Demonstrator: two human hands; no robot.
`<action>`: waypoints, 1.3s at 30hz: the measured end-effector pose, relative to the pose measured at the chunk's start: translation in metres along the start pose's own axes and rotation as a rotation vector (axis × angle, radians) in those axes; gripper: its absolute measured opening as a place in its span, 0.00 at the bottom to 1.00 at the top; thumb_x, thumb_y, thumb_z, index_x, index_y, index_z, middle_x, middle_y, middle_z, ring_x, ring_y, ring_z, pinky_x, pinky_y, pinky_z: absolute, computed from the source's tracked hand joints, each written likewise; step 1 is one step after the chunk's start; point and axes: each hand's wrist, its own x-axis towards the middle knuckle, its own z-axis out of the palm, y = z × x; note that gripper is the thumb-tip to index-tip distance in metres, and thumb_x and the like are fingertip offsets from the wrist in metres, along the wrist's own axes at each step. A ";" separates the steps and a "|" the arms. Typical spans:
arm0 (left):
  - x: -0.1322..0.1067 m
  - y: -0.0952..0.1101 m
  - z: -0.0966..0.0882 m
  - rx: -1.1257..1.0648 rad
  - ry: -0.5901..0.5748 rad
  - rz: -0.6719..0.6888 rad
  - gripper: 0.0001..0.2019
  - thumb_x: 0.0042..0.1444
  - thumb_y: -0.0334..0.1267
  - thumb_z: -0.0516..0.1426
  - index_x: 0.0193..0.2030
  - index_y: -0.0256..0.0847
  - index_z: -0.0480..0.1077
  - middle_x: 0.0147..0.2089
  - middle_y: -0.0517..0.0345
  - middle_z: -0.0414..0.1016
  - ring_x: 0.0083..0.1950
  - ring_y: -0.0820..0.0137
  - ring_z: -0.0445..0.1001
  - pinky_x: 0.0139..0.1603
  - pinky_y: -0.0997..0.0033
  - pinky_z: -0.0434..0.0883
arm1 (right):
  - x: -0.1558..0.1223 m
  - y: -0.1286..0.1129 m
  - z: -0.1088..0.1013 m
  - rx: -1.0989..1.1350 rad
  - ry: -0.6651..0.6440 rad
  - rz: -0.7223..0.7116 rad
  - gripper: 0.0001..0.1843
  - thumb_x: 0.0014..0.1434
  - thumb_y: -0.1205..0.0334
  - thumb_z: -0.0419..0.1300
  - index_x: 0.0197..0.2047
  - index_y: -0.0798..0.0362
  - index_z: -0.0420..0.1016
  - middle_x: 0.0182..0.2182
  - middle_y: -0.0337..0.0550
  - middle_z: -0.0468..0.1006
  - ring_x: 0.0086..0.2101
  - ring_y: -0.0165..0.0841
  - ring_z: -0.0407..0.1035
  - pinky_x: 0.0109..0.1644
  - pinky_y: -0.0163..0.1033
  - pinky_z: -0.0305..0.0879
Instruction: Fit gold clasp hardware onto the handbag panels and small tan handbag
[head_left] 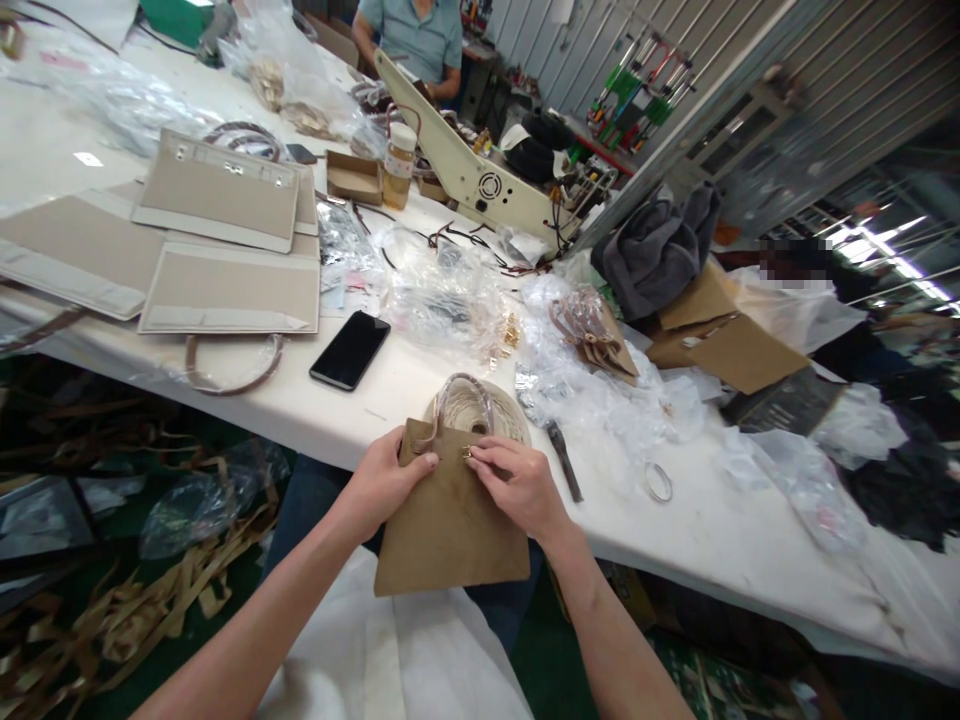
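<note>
A brown bag panel leans over my lap against the table edge, with a plastic-wrapped handle looped at its top. My left hand grips the panel's upper left edge, thumb on the front face below the handle's end. In a pinch at the panel's upper right, my right hand holds a small gold metal fitting against the surface. Behind the panel lies a roll of off-white tape, partly hidden.
A black phone and stacked beige panels lie to the left. Loose gold fittings sit among plastic bags. A dark tool and a ring-shaped roll are to the right. A person sits across the table.
</note>
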 end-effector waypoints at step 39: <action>0.005 0.012 0.014 0.196 0.110 0.077 0.10 0.59 0.42 0.63 0.43 0.40 0.78 0.41 0.56 0.85 0.45 0.59 0.79 0.47 0.64 0.72 | 0.004 -0.005 0.003 -0.233 -0.082 -0.082 0.11 0.74 0.70 0.63 0.38 0.52 0.82 0.45 0.44 0.84 0.40 0.36 0.78 0.44 0.39 0.72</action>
